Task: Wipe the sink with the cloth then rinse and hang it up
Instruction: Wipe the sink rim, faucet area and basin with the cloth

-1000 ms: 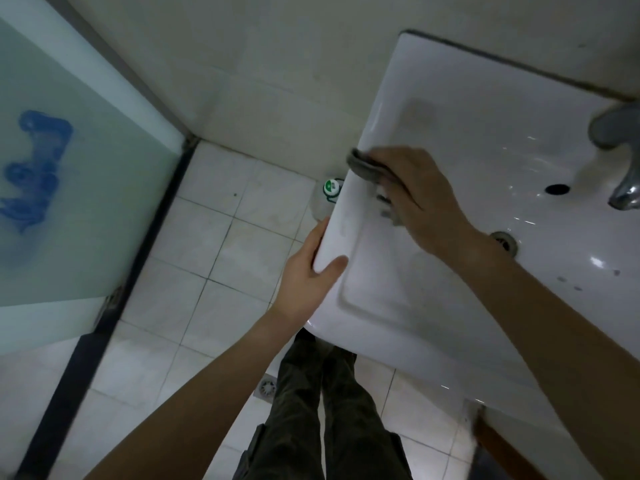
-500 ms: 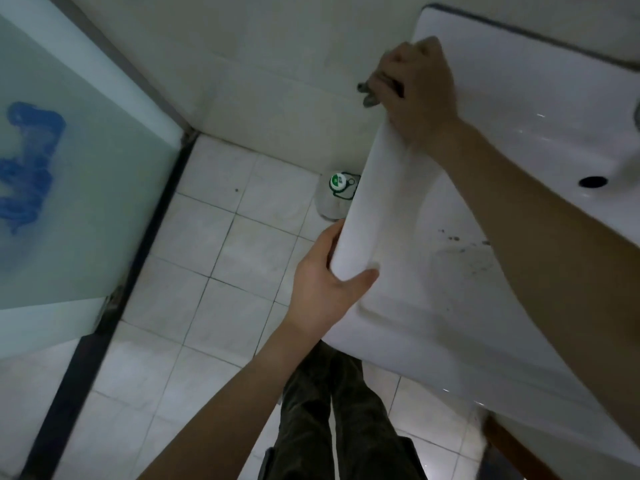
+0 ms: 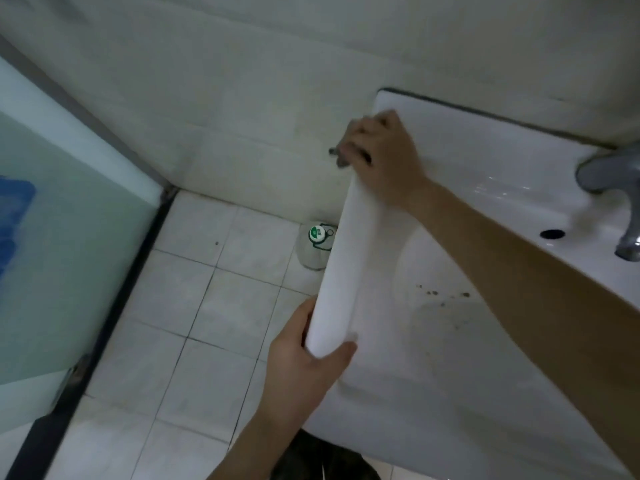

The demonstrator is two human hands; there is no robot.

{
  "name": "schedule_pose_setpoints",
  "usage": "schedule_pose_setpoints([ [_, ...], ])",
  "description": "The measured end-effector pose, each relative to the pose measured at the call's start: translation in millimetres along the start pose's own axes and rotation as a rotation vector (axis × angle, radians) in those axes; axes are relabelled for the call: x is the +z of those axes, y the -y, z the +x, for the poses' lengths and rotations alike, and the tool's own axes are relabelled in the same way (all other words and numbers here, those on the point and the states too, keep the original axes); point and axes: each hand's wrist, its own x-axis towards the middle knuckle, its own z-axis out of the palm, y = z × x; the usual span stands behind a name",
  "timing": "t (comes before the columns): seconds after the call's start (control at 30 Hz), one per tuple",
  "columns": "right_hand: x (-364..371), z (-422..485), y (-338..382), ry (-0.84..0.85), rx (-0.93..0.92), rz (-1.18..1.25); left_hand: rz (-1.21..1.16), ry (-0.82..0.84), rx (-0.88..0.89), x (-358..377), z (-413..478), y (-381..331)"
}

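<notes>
Right hand (image 3: 381, 161) has slid up the sink (image 3: 467, 161) along its left rim, now near the back-left corner, fingers curled round the grey cloth (image 3: 341, 156) over the edge; left hand (image 3: 304, 368) clasps the front-left corner.

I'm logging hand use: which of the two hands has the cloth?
The right hand, far up the left edge of the sink near the wall, grips the grey cloth. The left hand holds only the sink's near corner, no cloth.
</notes>
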Motion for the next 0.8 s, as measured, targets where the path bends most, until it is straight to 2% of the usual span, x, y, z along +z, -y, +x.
schedule_pose_setpoints([
  [0.17, -2, 19, -8, 0.024, 0.109, -0.023, -0.059, 0.054, 0.037, -5, -4, 0],
  [0.3, -2, 28, 2, -0.047, 0.269, -0.002, -0.118, 0.051, 0.060, -5, -6, 1],
  [0.47, 2, -44, 50, -0.049, 0.170, 0.088, -0.149, 0.029, 0.034, -5, -7, -3],
  [0.6, 3, -109, 115, -0.150, 0.232, 0.203, -0.148, 0.009, 0.031, -3, -5, 2],
  [0.67, -3, -135, 145, -0.136, 0.374, 0.319, -0.192, 0.009, 0.031, -2, -3, 5],
  [0.77, -31, -164, 168, -0.184, 0.723, 0.616, -0.246, 0.011, 0.020, -1, 1, 12],
  [0.8, -39, -171, 174, -0.162, 0.806, 0.648, -0.258, 0.008, 0.018, 0, 1, 12],
])
